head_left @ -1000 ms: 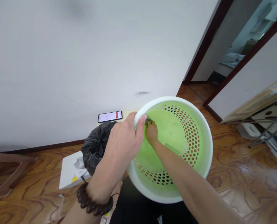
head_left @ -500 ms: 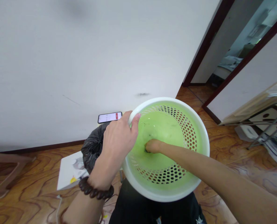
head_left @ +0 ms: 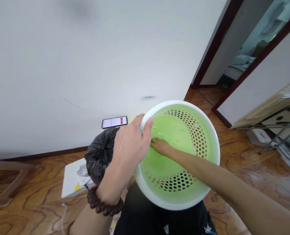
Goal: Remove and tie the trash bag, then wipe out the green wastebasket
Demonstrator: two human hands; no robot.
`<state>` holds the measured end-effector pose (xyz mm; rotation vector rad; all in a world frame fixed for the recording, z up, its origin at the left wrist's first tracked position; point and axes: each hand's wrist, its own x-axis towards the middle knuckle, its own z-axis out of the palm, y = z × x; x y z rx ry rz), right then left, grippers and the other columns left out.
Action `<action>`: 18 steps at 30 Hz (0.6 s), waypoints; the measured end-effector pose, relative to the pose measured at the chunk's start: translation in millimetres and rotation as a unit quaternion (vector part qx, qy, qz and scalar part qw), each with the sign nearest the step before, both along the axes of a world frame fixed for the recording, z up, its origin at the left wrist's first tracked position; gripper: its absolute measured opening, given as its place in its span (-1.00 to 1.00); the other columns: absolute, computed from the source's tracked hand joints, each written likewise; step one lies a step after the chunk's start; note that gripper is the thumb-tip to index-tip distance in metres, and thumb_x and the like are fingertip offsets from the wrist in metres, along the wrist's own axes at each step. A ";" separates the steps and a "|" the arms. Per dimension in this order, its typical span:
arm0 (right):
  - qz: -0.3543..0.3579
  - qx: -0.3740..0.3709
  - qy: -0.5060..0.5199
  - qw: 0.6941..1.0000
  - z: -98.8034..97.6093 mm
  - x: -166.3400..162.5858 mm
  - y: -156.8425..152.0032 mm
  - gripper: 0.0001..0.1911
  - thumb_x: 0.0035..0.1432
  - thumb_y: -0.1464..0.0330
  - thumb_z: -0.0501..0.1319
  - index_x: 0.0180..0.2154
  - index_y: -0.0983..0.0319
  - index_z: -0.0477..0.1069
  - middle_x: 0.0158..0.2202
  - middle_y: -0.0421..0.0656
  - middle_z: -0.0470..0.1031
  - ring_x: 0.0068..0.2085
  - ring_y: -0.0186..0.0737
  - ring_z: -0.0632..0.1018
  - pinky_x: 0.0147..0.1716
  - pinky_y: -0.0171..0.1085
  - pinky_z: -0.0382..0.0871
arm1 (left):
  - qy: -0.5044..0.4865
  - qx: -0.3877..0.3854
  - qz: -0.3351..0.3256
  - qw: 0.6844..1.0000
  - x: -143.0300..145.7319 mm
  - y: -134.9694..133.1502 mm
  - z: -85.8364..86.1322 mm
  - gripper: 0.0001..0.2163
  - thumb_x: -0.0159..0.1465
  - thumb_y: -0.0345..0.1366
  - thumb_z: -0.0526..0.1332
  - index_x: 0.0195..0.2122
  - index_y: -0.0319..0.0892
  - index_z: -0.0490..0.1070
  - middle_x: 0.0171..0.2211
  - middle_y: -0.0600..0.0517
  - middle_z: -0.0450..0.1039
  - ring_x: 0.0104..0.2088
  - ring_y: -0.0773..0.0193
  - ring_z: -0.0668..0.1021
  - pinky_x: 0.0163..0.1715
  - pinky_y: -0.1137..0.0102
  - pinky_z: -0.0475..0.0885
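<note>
A round light-green plastic basket [head_left: 174, 166] with a wide white rim and rows of holes in its wall is tilted over my lap, its open mouth towards me. My left hand [head_left: 132, 138] grips the rim at its upper left, thumb inside and fingers outside. Inside the basket, my right hand [head_left: 160, 146] reaches to the left part of the interior, close to my left thumb. Its fingers are bent together, and anything they hold is hidden. Beside my left hand sits a tied black plastic bag [head_left: 98, 153].
A lit phone [head_left: 114, 122] lies by the wall behind the bag. On the wooden floor at left are a white box [head_left: 71, 182] and a brown stool leg [head_left: 20, 169]. A metal-framed rack [head_left: 279, 133] stands at right, near a doorway with dark red trim [head_left: 208, 62].
My right hand has moved up within the basket, from near its bottom towards my left thumb. My left hand and the rim have shifted slightly right.
</note>
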<state>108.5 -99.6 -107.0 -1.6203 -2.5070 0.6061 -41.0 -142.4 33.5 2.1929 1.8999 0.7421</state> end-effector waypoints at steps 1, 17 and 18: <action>-0.002 0.000 0.004 1.000 -1.5 -2.2 1.4 -0.69 0.24 0.27 0.08 0.00 0.22 0.31 0.03 -0.04 0.33 -0.06 -0.17 0.42 -0.08 -0.08 0.35 | -0.006 -0.001 -0.003 1.000 -0.5 -0.8 -1.1 -0.50 0.28 0.03 -0.20 -0.01 -0.10 0.37 -0.31 -0.06 0.54 -0.27 0.10 0.54 -0.27 0.31 0.34; -0.004 -0.010 0.099 0.995 -2.7 -16.1 36.9 -0.66 0.23 0.26 0.11 0.00 0.27 0.29 -0.01 -0.06 0.35 -0.09 -0.17 0.44 -0.13 -0.09 0.38 | 0.025 -0.015 -0.001 1.000 -1.2 12.9 -0.4 -0.45 0.27 0.06 -0.23 -0.04 -0.15 0.38 -0.38 -0.08 0.51 -0.32 0.10 0.53 -0.32 0.31 0.36; -0.007 -0.009 0.100 0.995 0.1 -13.0 41.1 -0.67 0.25 0.27 0.07 0.01 0.28 0.29 -0.01 -0.06 0.36 -0.08 -0.17 0.44 -0.12 -0.09 0.37 | 0.035 -0.015 0.000 0.999 -1.1 13.4 -0.2 -0.45 0.26 0.06 -0.23 -0.04 -0.15 0.38 -0.39 -0.08 0.51 -0.34 0.09 0.53 -0.33 0.31 0.35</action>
